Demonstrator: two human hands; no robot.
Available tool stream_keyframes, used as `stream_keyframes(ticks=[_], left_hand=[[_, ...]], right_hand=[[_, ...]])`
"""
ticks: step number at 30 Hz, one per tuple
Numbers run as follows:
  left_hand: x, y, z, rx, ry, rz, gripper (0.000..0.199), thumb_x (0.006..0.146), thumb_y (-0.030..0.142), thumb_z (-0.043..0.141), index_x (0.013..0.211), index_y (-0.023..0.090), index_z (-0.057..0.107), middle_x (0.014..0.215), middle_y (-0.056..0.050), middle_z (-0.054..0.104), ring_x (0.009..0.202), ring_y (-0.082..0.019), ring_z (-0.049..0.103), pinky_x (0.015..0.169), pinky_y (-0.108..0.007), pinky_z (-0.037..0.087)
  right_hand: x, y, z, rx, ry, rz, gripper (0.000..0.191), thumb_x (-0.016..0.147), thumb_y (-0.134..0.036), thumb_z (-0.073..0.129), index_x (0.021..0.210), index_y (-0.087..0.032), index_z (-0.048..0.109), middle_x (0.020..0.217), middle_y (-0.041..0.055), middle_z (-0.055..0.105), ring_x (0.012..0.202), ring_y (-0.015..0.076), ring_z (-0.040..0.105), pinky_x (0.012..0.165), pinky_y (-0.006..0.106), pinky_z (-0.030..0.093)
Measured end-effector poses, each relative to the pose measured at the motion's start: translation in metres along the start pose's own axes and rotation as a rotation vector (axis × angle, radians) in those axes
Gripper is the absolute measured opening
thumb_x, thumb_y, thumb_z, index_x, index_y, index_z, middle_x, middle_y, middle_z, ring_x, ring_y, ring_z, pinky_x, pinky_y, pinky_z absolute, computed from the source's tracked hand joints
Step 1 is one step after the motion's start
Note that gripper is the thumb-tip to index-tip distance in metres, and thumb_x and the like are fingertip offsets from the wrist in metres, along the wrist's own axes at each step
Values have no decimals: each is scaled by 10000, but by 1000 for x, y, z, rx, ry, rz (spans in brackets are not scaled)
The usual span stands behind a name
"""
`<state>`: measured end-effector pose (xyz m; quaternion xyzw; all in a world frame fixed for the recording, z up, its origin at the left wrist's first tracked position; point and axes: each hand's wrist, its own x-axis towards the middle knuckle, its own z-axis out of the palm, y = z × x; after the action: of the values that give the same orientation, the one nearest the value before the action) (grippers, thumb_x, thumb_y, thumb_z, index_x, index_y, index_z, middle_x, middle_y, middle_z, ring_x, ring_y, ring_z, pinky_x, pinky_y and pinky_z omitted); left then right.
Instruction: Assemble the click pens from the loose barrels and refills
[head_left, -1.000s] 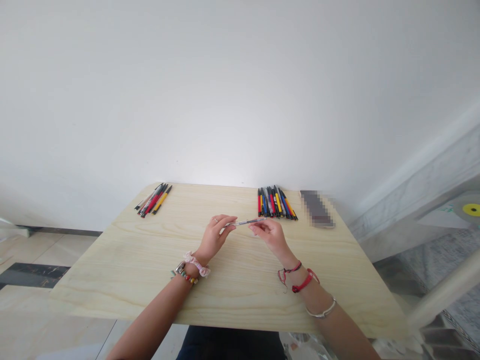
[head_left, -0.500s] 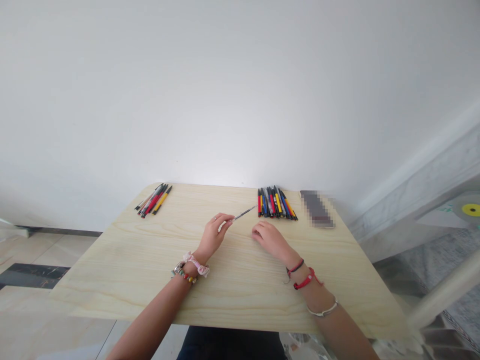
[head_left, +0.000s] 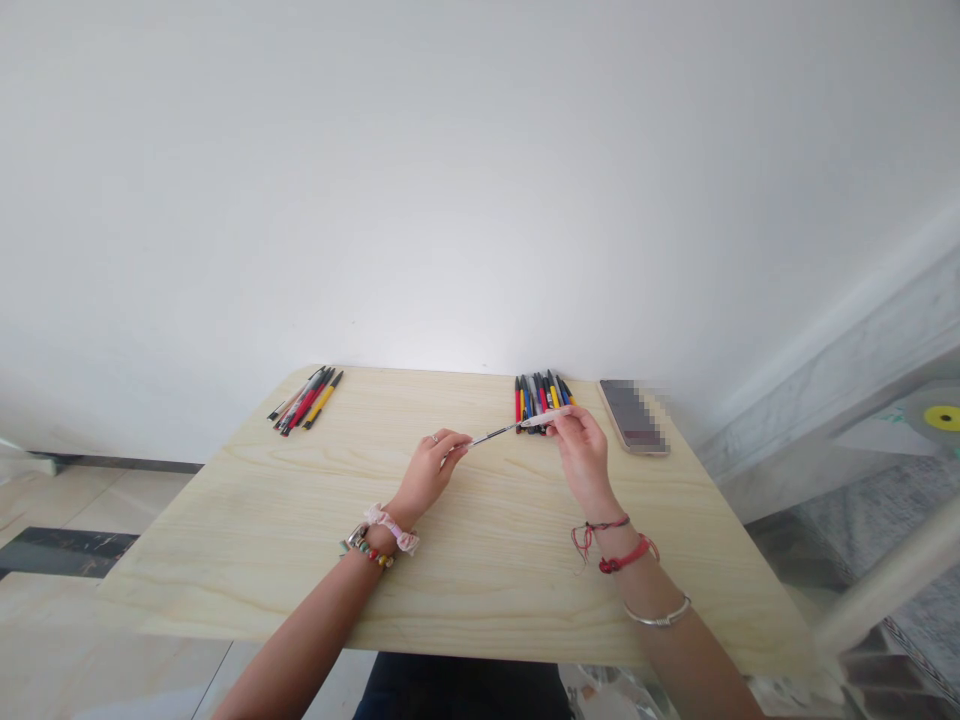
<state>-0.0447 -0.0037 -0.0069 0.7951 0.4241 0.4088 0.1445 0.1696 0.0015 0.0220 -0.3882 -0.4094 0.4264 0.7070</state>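
Observation:
Between the thumb and fingers of my left hand [head_left: 433, 472] is a thin pen refill [head_left: 491, 435], tilted up to the right. My right hand [head_left: 583, 452] pinches a pale, whitish pen barrel [head_left: 546, 417], whose left end meets the refill's tip. Behind it lies a row of several pens [head_left: 534, 392] in red, yellow, blue, black and grey, partly covered by my right hand and the barrel. At the table's back left rests a smaller group of pens [head_left: 306, 400], red, yellow and clear.
A phone [head_left: 634, 415], partly pixelated, lies at the back right of the light wooden table [head_left: 465, 570]. A white wall [head_left: 450, 200] rises directly behind the table. Off to the right is a disc with a yellow centre [head_left: 942, 418].
My right hand has moved right and up, turned, and now shows a pale barrel in its fingers at the refill's tip. My left hand is almost where it was.

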Motion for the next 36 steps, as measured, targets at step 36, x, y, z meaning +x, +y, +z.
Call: stream_keyframes(ticks=[36], left_hand=[[-2, -4, 0, 206, -65, 22, 186, 827, 220, 418, 927, 205, 574, 875, -39, 608, 775, -155, 544, 748, -322, 382]], right_hand=[[-11, -19, 1, -643, -309, -225, 263, 598, -242, 674, 847, -232, 591, 793, 21, 651, 760, 189, 610, 764, 363, 470]])
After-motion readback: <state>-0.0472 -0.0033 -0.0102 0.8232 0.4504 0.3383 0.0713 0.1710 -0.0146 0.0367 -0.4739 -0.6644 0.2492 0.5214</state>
